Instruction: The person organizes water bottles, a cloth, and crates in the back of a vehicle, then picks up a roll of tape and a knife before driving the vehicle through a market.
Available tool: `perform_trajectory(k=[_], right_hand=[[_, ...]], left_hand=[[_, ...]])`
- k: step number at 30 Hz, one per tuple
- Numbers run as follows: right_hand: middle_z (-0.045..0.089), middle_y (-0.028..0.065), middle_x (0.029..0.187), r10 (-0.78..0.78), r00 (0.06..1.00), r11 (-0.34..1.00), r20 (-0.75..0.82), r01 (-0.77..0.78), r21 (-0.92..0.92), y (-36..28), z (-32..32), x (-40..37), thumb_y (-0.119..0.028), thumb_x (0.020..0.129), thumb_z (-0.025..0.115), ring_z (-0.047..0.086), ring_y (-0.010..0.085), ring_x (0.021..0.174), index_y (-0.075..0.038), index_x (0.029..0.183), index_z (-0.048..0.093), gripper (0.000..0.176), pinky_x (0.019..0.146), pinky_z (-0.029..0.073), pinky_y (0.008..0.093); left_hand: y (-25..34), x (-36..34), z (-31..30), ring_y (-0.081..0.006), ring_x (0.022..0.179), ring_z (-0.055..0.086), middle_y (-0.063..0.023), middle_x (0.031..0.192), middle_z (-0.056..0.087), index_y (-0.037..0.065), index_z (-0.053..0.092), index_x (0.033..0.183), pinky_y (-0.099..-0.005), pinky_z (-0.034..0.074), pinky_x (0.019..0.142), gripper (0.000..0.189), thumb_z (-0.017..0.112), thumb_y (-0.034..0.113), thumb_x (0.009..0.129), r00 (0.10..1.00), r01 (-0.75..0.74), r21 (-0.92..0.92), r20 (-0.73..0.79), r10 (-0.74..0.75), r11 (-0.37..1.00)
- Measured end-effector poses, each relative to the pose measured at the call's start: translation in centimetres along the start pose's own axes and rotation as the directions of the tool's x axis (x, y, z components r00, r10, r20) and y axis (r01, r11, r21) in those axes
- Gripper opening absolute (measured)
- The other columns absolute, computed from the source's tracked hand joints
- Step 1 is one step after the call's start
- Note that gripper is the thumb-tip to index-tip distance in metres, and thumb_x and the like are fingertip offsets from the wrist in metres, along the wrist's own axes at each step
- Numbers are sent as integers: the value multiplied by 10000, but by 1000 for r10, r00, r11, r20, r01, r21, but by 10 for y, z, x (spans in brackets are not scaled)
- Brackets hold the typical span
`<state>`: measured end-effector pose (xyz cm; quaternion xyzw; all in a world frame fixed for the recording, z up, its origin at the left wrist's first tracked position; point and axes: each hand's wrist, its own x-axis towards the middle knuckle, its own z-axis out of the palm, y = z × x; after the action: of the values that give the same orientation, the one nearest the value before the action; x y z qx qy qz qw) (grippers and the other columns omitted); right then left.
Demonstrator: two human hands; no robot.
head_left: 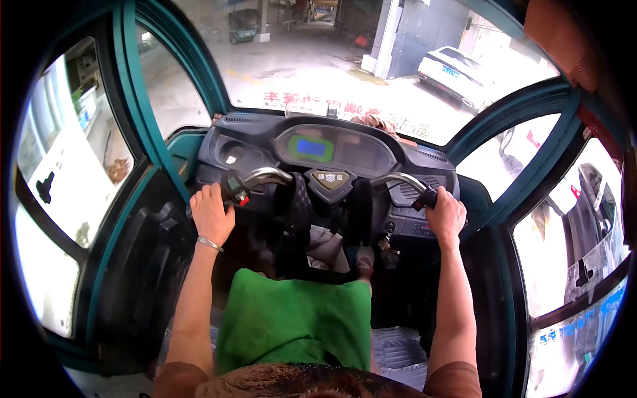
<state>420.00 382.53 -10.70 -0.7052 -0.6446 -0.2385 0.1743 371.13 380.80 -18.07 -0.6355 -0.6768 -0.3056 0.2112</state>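
Inside a small vehicle cab, my left hand [212,213] is wrapped round the left handlebar grip, beside a black switch housing [234,188] with a red button. A silver bracelet [210,243] circles that wrist. My right hand [446,213] closes round the right handlebar grip [426,198]. Between them the chrome handlebar [269,174] joins a centre cover [330,184] with a badge. Behind it the instrument panel [335,151] shows a lit blue and green display [311,148]. Keys [387,246] hang below the right side of the bar.
Green cloth [295,322] covers my lap. A windscreen with red lettering [271,97] stands ahead, framed by teal pillars [142,99]. Outside, a white car [458,71] is at the right, and another vehicle [244,25] stands farther back at the left. Side windows flank the cab.
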Motion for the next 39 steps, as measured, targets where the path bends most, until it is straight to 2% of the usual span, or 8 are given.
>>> perform_trajectory(k=[4, 11, 14, 16, 26, 29, 32, 39], right_hand=[[657, 119, 803, 1, 1000, 1000, -12, -1, -6, 3, 1, 0, -122, 692, 690, 660, 315, 779, -73, 847, 561, 207, 723, 471, 413], [656, 112, 815, 18, 999, 1000, 26, -18, 12, 0, -2, 1, -148, 719, 697, 664, 307, 828, -77, 857, 563, 205, 762, 466, 425], [655, 113, 813, 12, 1000, 1000, -27, -12, 5, -1, 2, -7, -153, 718, 701, 664, 311, 826, -80, 862, 562, 213, 767, 471, 433], [654, 113, 810, 18, 1000, 1000, 4, -18, -2, 2, 3, -5, -146, 719, 698, 659, 319, 800, -82, 865, 560, 211, 765, 471, 439], [646, 102, 794, -11, 999, 1000, -50, 12, 15, 4, 3, -4, -135, 713, 696, 655, 309, 785, -93, 863, 553, 212, 745, 466, 415], [656, 99, 806, 15, 1000, 1000, 13, -15, -1, 2, -1, -3, -145, 716, 702, 662, 300, 806, -99, 876, 557, 220, 744, 468, 411], [661, 101, 814, 12, 1000, 1000, 1, -12, 16, 3, 0, -5, -156, 711, 714, 665, 299, 823, -97, 882, 557, 240, 746, 470, 409], [640, 112, 760, 12, 998, 998, -59, -8, 57, 4, 3, -24, -117, 715, 665, 651, 318, 748, -86, 846, 540, 183, 701, 463, 429]], left_hand=[[4, 1, 1, -329, 1018, 517, -134, 1016, 538, 39, 511, 1101, -434, 373, 917, 493, 741, 153, 680, 999, 52, 8, -1, -52, 999], [0, -3, 0, -332, 1025, 514, -137, 1021, 535, 28, 508, 1145, -435, 367, 934, 533, 741, 161, 685, 1000, 11, -4, 25, -11, 1000], [3, 6, 2, -337, 1003, 519, -144, 1005, 536, 33, 510, 1101, -435, 373, 910, 490, 728, 159, 681, 1000, 18, 33, -12, -18, 999], [6, 5, 4, -337, 997, 521, -146, 1011, 539, 35, 515, 1077, -437, 377, 898, 462, 723, 154, 681, 999, 34, 33, -7, -34, 999], [4, -1, 0, -324, 1006, 531, -142, 1028, 551, 29, 525, 1112, -431, 379, 925, 478, 718, 136, 688, 1000, 13, 68, 19, -14, 998], [6, 2, 4, -323, 1001, 533, -141, 1024, 552, 35, 527, 1096, -430, 382, 922, 463, 723, 129, 687, 1000, 26, 59, -11, -25, 998], [6, 5, 2, -321, 994, 534, -139, 1012, 552, 40, 526, 1081, -428, 384, 920, 445, 723, 120, 690, 999, 35, 63, 6, -36, 997], [1, 17, 6, -332, 994, 532, -144, 1008, 549, 34, 519, 1069, -431, 389, 907, 443, 734, 117, 690, 1000, -21, 89, 14, 20, 996]])
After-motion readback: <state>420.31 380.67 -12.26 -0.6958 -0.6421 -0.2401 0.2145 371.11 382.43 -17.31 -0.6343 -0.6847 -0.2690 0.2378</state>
